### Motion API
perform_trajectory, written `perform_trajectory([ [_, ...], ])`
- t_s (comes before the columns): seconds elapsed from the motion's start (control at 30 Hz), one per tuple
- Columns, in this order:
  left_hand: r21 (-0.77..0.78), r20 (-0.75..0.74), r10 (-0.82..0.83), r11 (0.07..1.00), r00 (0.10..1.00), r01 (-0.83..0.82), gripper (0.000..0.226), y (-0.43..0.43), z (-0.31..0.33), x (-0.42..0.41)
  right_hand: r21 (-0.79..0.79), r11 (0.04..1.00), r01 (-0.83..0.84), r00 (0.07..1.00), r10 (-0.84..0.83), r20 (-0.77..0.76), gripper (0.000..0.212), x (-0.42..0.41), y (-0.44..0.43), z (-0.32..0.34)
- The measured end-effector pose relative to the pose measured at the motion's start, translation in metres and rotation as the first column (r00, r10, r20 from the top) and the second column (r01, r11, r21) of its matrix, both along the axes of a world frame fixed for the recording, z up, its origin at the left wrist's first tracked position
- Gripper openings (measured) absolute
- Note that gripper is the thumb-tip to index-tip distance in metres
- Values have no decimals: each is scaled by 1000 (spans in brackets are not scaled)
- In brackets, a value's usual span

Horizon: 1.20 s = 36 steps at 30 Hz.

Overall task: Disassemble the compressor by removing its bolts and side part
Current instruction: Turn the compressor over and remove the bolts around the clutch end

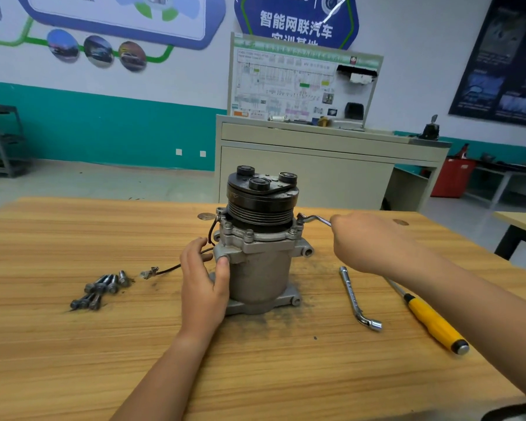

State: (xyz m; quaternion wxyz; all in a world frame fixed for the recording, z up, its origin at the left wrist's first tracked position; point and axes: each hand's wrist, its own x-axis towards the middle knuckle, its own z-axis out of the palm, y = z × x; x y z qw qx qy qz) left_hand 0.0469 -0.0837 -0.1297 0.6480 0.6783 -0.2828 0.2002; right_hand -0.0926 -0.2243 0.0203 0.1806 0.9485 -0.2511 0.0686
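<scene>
A grey metal compressor (260, 268) stands upright on the wooden table (73, 360), its black pulley (261, 196) on top. My left hand (204, 284) grips its left side, thumb pressed on a mounting lug. My right hand (368, 241) holds a small bent wrench (313, 219) whose socket end sits on a bolt at the upper right flange. Other bolts (249, 235) still stand in the flange. Several removed bolts (101, 291) lie in a heap to the left.
An L-shaped socket wrench (357, 300) and a yellow-handled screwdriver (434, 323) lie on the table to the right. A black wire with a connector (151, 272) trails left from the compressor. Dark grime surrounds its base. A beige cabinet (316, 171) stands behind the table.
</scene>
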Motion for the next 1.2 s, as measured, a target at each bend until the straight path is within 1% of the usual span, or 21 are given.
perform_trajectory([
  [0.1, -3, 12, -4, 1000, 1000, 4, 73, 1, 1, -1, -67, 998, 0, 998, -4, -68, 22, 0, 10, 4],
  [0.23, -9, 1, -5, 1000, 1000, 5, 75, 1, 1, -1, -200, 979, -35, 987, 3, -161, 23, -3, 23, 8],
  [0.37, -6, -12, -10, 1000, 1000, 10, 76, 1, 0, -1, -295, 953, -68, 976, 2, -220, 12, -1, 28, 14],
  [0.53, -2, -25, -7, 1000, 1000, 7, 76, 2, -1, -1, -263, 964, -44, 973, -19, -231, 9, 7, 27, 16],
  [0.63, 6, -16, -7, 1000, 1000, 7, 75, 3, 0, -2, -220, 975, 14, 979, -58, -197, 9, 5, 26, 10],
  [0.7, 6, -4, -12, 1000, 1000, 12, 74, 3, 1, -2, -218, 976, 29, 984, -66, -165, 8, 3, 27, 6],
  [0.87, 16, 2, -7, 1000, 1000, 7, 76, 3, 2, -2, -296, 955, -25, 981, -33, -190, 7, 6, 14, 4],
  [1.03, 23, -11, -3, 1000, 1000, 4, 76, 3, 0, 0, -409, 901, -147, 956, 23, -293, 18, 3, -22, 10],
  [1.13, 27, -5, 6, 1000, 1000, -5, 75, 1, -1, 2, -419, 899, -128, 959, 4, -283, 18, 20, -33, 13],
  [1.2, 29, 13, 16, 999, 1000, -16, 74, -1, -2, 3, -388, 913, -122, 974, 35, -224, 17, 38, -41, 13],
])
